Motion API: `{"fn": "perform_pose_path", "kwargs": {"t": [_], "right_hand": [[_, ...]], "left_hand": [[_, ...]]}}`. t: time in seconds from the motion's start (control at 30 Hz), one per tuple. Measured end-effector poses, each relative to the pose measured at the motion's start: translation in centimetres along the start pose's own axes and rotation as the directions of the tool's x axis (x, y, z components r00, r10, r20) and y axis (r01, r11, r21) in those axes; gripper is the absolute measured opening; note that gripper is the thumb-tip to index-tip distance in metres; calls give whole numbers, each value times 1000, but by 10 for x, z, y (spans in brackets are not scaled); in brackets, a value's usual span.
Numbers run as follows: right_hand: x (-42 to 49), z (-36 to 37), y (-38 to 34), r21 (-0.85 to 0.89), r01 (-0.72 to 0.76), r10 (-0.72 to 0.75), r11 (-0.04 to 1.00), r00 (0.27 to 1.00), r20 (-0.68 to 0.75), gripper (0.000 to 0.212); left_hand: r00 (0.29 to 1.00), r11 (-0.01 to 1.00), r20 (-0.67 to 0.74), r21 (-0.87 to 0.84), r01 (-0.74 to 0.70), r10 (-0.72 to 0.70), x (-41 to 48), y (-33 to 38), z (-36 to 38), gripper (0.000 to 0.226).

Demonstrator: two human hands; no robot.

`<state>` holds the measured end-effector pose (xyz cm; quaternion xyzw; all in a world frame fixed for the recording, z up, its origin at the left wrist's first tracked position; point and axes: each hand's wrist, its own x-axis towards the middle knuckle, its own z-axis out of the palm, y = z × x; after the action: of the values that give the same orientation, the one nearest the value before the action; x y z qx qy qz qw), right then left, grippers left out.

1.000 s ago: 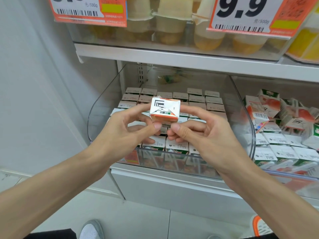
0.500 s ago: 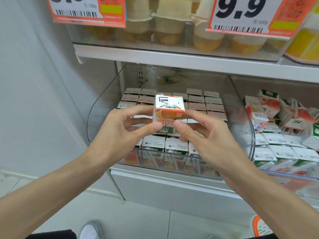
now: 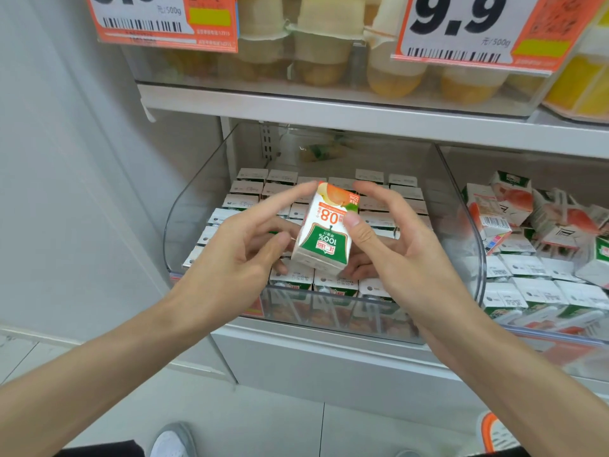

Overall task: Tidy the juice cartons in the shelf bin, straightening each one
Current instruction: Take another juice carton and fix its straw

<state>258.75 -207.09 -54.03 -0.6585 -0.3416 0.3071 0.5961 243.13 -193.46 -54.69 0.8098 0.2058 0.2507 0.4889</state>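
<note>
A small juice carton [image 3: 324,232], white with a green and orange label that reads upside down, is held tilted above the clear shelf bin [image 3: 184,206]. My left hand [image 3: 237,255] holds it from the left: the forefinger reaches its top corner, the thumb is at its lower edge and other fingers are underneath. My right hand [image 3: 405,255] grips it from the right, thumb on the printed face and fingers curled behind. Below, several cartons [image 3: 379,222] stand upright in neat rows in the bin.
A second clear bin [image 3: 461,225] to the right holds jumbled cartons [image 3: 527,219] lying at angles. A white shelf [image 3: 329,110] above carries fruit cups [image 3: 319,51] and orange price tags [image 3: 461,28]. A grey wall is at the left, and a tiled floor lies below.
The carton has been turned in both hands from showing its flat end to showing its printed front. Both hands have shifted their fingers around it.
</note>
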Motion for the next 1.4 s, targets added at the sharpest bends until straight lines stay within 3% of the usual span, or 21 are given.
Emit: {"fn": "perform_pose_path", "kwargs": {"t": [0.1, 0.2, 0.43, 0.63, 0.9, 1.07, 1.23, 1.4], "right_hand": [[0, 1, -1, 31, 2, -2, 1000, 1000, 0, 33], [2, 2, -2, 67, -26, 26, 997, 1000, 0, 30], [1, -2, -1, -64, -22, 29, 998, 993, 112, 64], [2, 2, 4, -93, 15, -1, 996, 990, 143, 46], [4, -1, 11, -218, 129, -121, 967, 991, 51, 42], [4, -3, 7, -138, 147, -148, 979, 989, 7, 39], [3, -1, 7, -61, 187, -189, 980, 981, -29, 22], [5, -5, 5, -2, 183, -183, 983, 982, -48, 19]], "left_hand": [[999, 999, 28, 42, -18, 17, -1, -2, 1, 73], [999, 999, 7, 26, -35, 35, -1, -2, 1, 67], [997, 998, -44, 1, -63, 63, 2, -5, 0, 52], [997, 999, -72, -24, -41, 39, 5, -4, -1, 43], [997, 998, -70, -54, -44, 40, 4, -2, -1, 41], [998, 988, -64, -154, -14, 5, 3, 4, 0, 36], [991, 984, -124, -177, 31, -53, 3, 1, -2, 29], [997, 982, -60, -185, 26, -38, 1, 2, -4, 26]]}}
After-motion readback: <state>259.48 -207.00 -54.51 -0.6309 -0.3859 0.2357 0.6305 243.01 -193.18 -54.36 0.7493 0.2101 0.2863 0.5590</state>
